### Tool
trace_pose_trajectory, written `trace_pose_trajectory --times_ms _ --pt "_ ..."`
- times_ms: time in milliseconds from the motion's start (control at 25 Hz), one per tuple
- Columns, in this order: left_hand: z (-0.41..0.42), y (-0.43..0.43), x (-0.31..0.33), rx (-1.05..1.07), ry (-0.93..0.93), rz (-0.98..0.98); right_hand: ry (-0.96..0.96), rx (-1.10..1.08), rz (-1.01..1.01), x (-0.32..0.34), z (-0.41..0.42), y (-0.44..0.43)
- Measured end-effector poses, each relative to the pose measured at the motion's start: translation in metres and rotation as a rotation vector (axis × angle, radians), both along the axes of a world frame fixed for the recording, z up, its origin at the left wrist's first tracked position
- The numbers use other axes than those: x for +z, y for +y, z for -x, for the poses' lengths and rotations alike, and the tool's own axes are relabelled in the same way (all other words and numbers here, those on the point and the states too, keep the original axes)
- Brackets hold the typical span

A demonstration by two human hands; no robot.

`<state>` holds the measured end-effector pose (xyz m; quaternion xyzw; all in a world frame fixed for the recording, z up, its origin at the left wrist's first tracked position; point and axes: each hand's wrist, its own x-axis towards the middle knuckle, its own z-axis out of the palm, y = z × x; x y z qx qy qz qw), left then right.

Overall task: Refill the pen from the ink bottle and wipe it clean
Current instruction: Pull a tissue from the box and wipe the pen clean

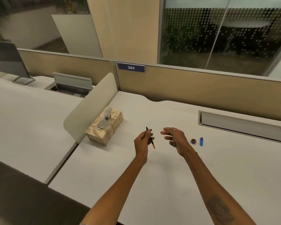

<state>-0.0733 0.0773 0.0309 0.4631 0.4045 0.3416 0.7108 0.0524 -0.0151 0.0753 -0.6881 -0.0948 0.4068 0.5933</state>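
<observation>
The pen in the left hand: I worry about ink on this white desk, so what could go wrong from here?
1. The left hand holds the pen by the fingertips, above the bare white desk; any ink on it could drip and stain.
2. The right hand seems to hold a small part, hard to identify; it could slip.
3. The tissue box sits off to the left, so wiping means carrying the pen across the desk.

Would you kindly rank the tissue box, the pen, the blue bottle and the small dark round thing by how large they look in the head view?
1. tissue box
2. pen, in the left hand
3. blue bottle
4. dark round thing, nearly the bottle's size but a little smaller
</observation>
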Motion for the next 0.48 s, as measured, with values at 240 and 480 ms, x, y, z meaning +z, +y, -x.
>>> trace_pose_trajectory --times_ms 240,480 --pt "0.039 0.044 -0.007 0.123 0.028 -0.011 -0.144 0.146 -0.001 -0.002 0.025 0.061" --pt "0.081 0.093 -0.017 0.227 0.051 0.015 -0.356 0.318 0.036 -0.013 0.050 0.135"
